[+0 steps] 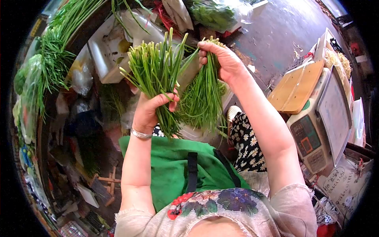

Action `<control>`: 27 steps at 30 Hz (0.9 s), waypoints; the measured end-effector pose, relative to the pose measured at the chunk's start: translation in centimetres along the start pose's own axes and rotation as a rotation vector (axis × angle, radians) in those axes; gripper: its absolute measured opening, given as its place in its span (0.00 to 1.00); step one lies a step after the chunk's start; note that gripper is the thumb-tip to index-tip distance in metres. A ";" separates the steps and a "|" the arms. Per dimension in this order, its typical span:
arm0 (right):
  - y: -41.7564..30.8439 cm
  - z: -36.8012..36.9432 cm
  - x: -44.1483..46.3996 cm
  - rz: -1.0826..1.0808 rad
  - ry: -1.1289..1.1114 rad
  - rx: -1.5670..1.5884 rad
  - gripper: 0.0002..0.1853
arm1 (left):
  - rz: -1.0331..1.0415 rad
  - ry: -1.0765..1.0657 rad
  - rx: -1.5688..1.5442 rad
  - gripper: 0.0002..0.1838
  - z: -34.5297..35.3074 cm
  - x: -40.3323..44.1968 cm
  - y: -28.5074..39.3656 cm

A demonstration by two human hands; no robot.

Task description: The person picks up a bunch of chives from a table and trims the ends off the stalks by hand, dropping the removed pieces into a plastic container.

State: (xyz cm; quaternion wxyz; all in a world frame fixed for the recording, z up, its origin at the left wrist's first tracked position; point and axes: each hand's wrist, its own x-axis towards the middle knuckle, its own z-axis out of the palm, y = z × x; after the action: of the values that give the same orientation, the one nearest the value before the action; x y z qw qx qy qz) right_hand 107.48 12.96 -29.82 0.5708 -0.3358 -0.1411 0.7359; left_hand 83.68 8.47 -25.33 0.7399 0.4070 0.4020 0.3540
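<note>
My left hand is wrapped round a thick bunch of leafy green stalks, their pale cut ends pointing up and away from me. The tips droop below the fist toward my lap. To its right, my right hand grips the top of a second bunch of green stalks, which hangs down. Its thumb and forefinger are pinched together near a thin stalk that slants over from the left bunch. Loose greens lie under the hanging bunch, partly hidden by it. A green apron covers my lap.
A scale with a wooden board beside it stands at right. A white foam box sits beyond my left hand. More greens line the left edge, and a bagged heap of greens lies at the top.
</note>
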 end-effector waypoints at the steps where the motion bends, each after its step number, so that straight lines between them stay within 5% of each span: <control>1: -0.2 -0.3 0.2 -0.029 -0.021 0.004 0.06 | 0.002 0.022 -0.005 0.19 0.0 0.0 0.0; 9: -4.0 -1.9 -1.0 -0.293 0.085 0.012 0.10 | 0.101 0.088 -0.032 0.14 -2.2 0.8 -0.2; 16: -4.9 -2.7 -1.4 -0.654 0.332 -0.577 0.09 | 0.147 0.133 0.022 0.12 -2.0 1.2 -0.3; 23: -1.1 1.7 -1.7 -0.286 -0.046 -0.373 0.13 | -0.009 0.113 0.071 0.11 -0.2 0.7 -0.5; 27: -0.3 1.8 -1.4 -0.177 -0.054 -0.251 0.09 | -0.015 0.060 0.067 0.14 0.8 0.6 -0.8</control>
State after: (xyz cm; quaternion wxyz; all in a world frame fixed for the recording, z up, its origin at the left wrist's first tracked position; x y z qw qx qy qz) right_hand 106.69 12.02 -27.91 0.5829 -0.3708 -0.2765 0.6681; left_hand 84.74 8.38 -25.96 0.7161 0.4178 0.4386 0.3466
